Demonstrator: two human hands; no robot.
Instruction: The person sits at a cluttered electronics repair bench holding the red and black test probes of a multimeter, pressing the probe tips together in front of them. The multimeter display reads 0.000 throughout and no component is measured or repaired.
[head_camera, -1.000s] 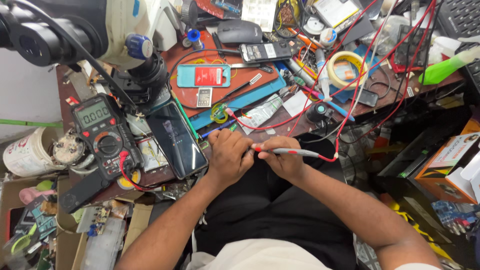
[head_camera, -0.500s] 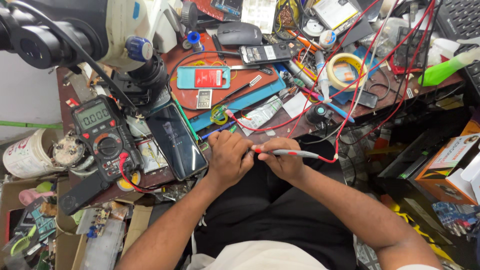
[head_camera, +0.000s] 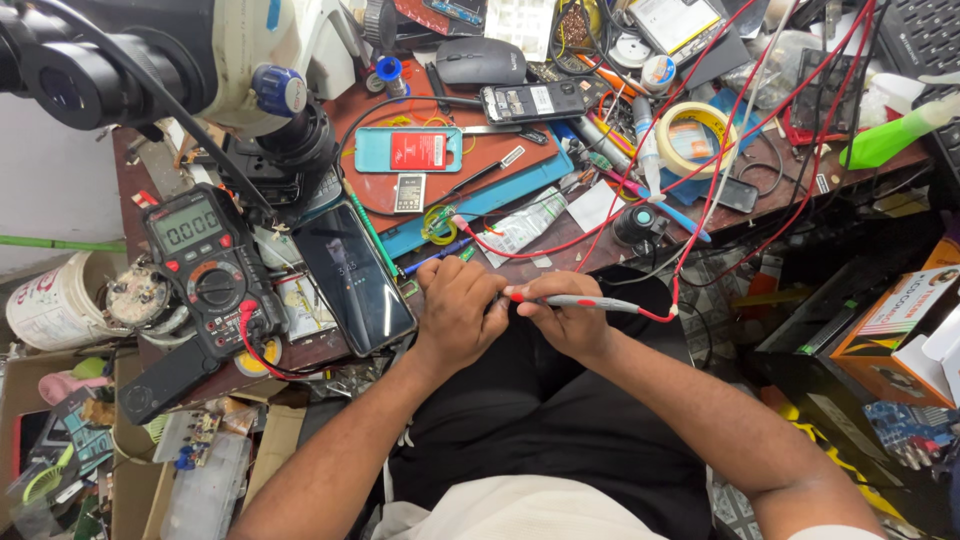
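My right hand (head_camera: 565, 315) grips a red and grey test probe (head_camera: 590, 302) that lies level, its red lead running off to the right. My left hand (head_camera: 455, 310) is closed around the probe's tip end, the fingers of both hands touching just off the bench's front edge. What the left fingers pinch is hidden. A dark smartphone (head_camera: 352, 275) lies face up just left of my left hand. Further left stands a digital multimeter (head_camera: 205, 265) with a red lead plugged in.
A microscope head (head_camera: 200, 60) hangs over the bench's left. Behind lie a teal phone case (head_camera: 408, 150), a small battery (head_camera: 409, 192), a black phone (head_camera: 530, 102), a mouse (head_camera: 482, 62), a tape roll (head_camera: 692, 135) and tangled red wires (head_camera: 740, 110). A white tub (head_camera: 50, 300) stands far left.
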